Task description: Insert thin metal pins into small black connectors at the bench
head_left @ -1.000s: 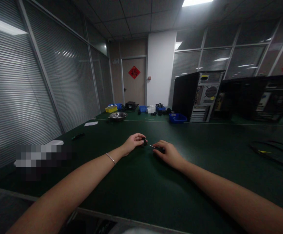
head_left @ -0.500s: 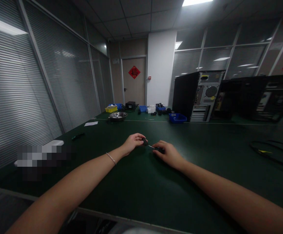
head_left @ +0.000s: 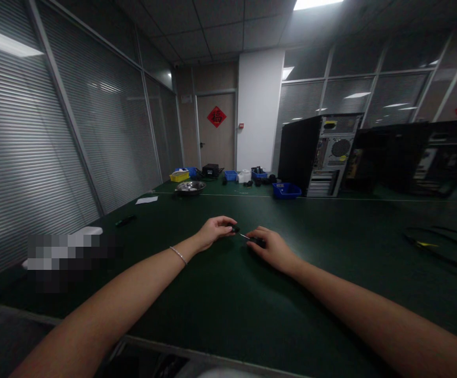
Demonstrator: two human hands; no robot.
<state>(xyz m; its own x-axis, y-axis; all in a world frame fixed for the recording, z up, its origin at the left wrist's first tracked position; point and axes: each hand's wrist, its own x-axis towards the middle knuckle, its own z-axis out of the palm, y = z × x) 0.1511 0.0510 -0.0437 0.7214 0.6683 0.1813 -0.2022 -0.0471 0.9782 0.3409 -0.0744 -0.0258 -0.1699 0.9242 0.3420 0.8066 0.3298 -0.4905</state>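
Note:
Over the middle of the green table [head_left: 228, 310], my left hand [head_left: 215, 231] pinches a small dark part [head_left: 235, 229] between thumb and fingers. Its exact kind is too small to make out. My right hand [head_left: 269, 247] is closed around the dark handle of a screwdriver [head_left: 244, 236], whose thin metal shaft points left toward the small part. The tip lies close to the part; whether it touches cannot be told. A bracelet circles my left wrist.
A metal bowl [head_left: 190, 188], a blue bin [head_left: 287, 190] and a yellow bin [head_left: 179, 176] stand farther back. Computer towers [head_left: 318, 157] rise at the back right. Black cables [head_left: 440, 252] lie right. A dark green tool [head_left: 126, 221] and white paper [head_left: 147, 200] lie left.
The small dark part has turned in my left hand and now sits flatter and lower. My right hand with the screwdriver has stayed almost in place.

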